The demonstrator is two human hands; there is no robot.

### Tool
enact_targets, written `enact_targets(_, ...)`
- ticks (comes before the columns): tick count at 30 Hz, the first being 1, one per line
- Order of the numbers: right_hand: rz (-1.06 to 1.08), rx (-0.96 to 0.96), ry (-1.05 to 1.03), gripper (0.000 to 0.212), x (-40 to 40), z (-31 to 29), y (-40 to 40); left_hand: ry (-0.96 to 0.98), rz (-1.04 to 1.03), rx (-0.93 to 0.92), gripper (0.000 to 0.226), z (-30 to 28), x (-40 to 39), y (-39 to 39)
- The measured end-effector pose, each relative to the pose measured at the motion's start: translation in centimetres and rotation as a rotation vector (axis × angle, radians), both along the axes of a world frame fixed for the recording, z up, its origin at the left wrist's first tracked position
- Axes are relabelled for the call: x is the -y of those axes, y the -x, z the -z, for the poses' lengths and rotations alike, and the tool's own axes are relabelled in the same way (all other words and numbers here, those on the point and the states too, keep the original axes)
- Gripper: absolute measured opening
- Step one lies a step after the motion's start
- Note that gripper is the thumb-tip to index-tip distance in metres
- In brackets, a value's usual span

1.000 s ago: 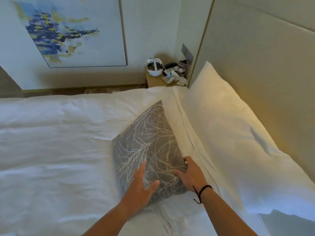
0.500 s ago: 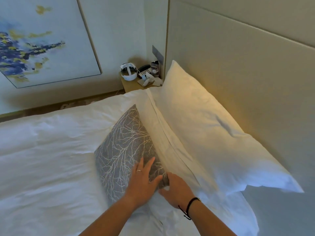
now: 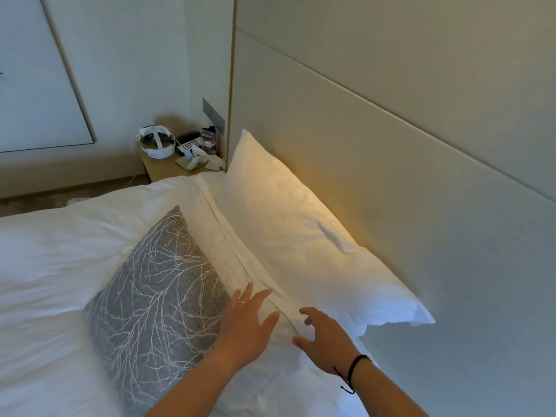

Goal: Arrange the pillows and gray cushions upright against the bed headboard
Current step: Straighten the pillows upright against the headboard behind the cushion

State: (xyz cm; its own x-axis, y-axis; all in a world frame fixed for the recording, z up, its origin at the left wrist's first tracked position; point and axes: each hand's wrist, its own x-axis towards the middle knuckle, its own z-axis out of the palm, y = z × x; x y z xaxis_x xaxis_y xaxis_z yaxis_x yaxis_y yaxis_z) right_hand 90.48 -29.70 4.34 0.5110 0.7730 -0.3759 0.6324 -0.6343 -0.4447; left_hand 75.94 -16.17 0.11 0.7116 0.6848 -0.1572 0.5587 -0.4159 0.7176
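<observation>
With the left hand (image 3: 246, 323) and right hand (image 3: 325, 335) both spread and empty, seat the gray cushion (image 3: 156, 296) upright against the near white pillow (image 3: 240, 260).

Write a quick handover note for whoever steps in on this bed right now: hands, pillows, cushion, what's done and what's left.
Left hand: open, holds nothing, at the near edge of the gray cushion.
Right hand: open, no grip, over the front white pillow.
Done: back white pillow leans on the headboard; front pillow lies against it; the cushion leans on the front pillow, tilted.
Left: only one gray cushion in view; find and place any others, and check the rest of the headboard, which is out of view.
</observation>
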Motion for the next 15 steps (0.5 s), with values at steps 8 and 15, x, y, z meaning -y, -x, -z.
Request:
enact_targets(8,-0.007,-0.015,-0.023,0.049,-2.8,1.3,-2.9,0.047,0.057,-0.082,0.047,-0.4,-2.3,-2.9)
enact_targets(15,-0.084,-0.12,-0.004,0.068,-8.8,5.9,-4.2,-0.065,-0.08,-0.055,0.029,0.0,-5.6,-5.2)
